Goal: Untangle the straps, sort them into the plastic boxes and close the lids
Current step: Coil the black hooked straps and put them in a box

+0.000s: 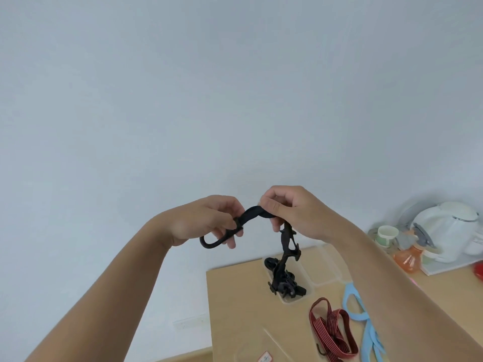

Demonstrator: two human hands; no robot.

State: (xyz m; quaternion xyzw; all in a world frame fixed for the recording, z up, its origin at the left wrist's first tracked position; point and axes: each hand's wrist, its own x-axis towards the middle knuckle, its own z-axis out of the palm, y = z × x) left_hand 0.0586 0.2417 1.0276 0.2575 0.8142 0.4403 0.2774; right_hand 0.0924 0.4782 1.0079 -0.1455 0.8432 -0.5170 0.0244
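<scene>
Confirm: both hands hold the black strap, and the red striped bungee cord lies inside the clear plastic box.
No: the head view shows the red striped bungee cord on the table, outside the clear plastic box. Left hand and right hand hold the black strap.

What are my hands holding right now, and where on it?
A flat black strap: the left hand grips it at its buckle end, the right hand pinches it further along, the rest hanging down.

We seem to be in a home, judging by the white electric kettle point(444, 226), cups point(386, 235) and orange bottle point(407, 259) at the frame's right edge on a light wooden table point(235, 309) against a plain pale wall point(183, 87).
</scene>
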